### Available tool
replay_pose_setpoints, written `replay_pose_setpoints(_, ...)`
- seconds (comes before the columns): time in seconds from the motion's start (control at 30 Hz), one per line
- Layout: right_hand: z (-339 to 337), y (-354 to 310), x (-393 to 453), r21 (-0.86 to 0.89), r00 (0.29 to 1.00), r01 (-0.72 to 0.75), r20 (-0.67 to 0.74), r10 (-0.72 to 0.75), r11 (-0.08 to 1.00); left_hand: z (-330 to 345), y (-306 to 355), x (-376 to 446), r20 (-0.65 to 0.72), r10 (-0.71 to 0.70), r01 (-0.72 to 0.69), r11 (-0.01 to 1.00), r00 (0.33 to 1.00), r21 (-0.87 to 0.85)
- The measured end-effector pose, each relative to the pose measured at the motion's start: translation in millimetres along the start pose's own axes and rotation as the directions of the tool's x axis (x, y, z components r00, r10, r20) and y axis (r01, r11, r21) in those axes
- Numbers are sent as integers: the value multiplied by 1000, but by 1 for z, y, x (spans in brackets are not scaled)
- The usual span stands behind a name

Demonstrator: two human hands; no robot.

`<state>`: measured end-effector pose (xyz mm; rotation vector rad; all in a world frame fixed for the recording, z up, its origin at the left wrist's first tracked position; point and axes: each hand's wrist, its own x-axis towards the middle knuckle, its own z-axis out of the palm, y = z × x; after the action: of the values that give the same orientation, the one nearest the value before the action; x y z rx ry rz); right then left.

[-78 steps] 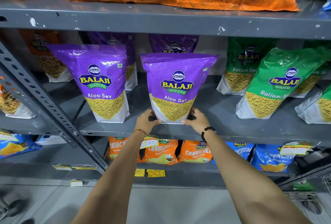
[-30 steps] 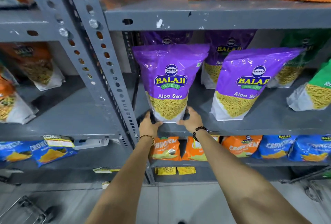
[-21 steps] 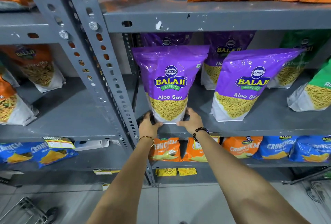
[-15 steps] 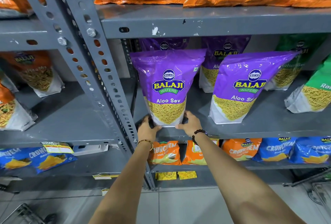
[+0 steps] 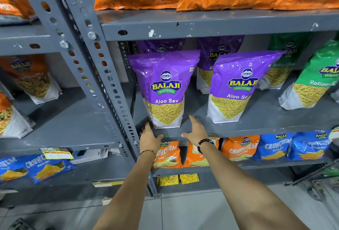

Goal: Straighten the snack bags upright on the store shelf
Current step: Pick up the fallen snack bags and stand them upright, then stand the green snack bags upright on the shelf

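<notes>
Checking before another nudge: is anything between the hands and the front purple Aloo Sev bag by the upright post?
Nothing visible. The left hand and right hand, both open, sit at the shelf edge just below the front Aloo Sev bag, with only bare shelf between.

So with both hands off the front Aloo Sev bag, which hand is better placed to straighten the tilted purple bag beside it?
The right hand. It hovers open between the upright Aloo Sev bag and the leaning purple bag; the left hand is farther, by the upright post.
</notes>
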<state>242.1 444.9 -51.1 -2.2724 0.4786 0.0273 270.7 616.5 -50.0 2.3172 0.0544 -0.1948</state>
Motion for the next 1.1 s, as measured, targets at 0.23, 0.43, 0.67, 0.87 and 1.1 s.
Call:
replay_pose_setpoints(0.23,-41,42,-42,94,976,-35,-210,54,995,38,14,-40,65,108,-109,994,992,18)
replay_pose_setpoints(0.43,-111,98,-60,155,906,-146,-377,195,977,94,78,-64,213,273,-290,955,938,55)
replay_pose_setpoints(0.67,-218,189,-43,276,789,-205,-521,326,939,191,179,-71,331,411,-422,906,849,-42)
replay_pose_setpoints(0.87,-315,276,7,297,812,-259,-449,374,919,290,276,-66,304,378,-375,924,874,-71)
replay_pose_setpoints(1.1,-389,332,73,349,938,-206,-197,286,914,352,346,-45,264,240,-208,968,934,-143)
